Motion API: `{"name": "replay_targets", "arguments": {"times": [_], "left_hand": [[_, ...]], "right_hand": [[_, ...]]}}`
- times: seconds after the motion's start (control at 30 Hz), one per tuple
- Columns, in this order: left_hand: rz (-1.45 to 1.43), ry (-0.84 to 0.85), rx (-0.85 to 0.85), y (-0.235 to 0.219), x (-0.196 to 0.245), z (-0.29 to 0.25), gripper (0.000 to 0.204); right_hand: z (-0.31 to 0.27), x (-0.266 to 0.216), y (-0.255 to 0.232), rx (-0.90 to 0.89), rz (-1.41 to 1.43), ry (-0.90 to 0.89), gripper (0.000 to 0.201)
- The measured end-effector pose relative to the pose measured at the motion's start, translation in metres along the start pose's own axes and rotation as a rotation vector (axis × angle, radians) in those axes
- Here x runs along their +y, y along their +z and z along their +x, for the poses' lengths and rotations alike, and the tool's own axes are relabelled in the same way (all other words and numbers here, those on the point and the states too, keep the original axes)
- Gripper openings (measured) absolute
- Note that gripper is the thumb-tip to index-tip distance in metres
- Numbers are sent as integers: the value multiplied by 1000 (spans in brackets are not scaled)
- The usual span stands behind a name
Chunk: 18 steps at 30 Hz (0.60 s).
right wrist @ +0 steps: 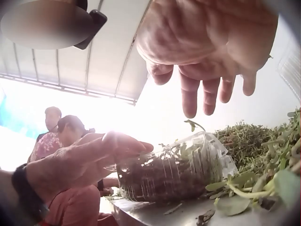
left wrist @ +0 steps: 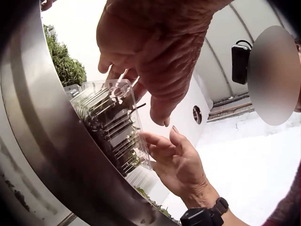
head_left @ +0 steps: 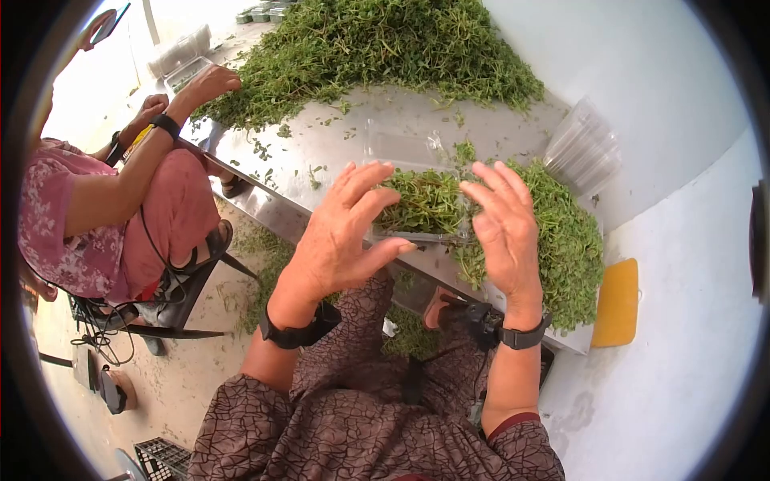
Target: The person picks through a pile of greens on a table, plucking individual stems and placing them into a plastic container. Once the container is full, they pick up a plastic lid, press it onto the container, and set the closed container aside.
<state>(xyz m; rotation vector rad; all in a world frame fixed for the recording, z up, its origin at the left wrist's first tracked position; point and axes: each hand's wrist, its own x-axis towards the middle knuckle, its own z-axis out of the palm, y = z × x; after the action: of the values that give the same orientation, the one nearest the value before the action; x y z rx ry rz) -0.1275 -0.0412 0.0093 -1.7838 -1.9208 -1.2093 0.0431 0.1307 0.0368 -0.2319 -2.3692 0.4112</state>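
Observation:
A clear plastic clamshell box (head_left: 437, 237) filled with leafy green stems (head_left: 425, 200) sits at the front edge of the metal table, its clear lid (head_left: 401, 146) folded back behind it. My left hand (head_left: 341, 228) is at the box's left end, fingers spread and loosely bent, thumb apart. On the other side, my right hand (head_left: 507, 232) is at the right end with its fingers relaxed. Neither hand grips anything. In the right wrist view, the left fingers overlap the top of the box, while the right hand (right wrist: 207, 47) hangs above it, palm down.
A large heap of greens (head_left: 385, 48) covers the back of the table (head_left: 321, 136); a smaller pile (head_left: 561, 240) lies at the right. Stacked clear boxes (head_left: 584, 148) lean by the wall, near a yellow board (head_left: 616, 303). Another person (head_left: 120, 200) sits at the left, handling greens.

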Motion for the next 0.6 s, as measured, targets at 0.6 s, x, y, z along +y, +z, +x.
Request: {"name": "replay_targets", "arguments": {"times": [0.6], "left_hand": [[42, 32, -211, 6, 5, 7, 42]], "right_hand": [[-2, -6, 27, -14, -138, -62, 30]]}}
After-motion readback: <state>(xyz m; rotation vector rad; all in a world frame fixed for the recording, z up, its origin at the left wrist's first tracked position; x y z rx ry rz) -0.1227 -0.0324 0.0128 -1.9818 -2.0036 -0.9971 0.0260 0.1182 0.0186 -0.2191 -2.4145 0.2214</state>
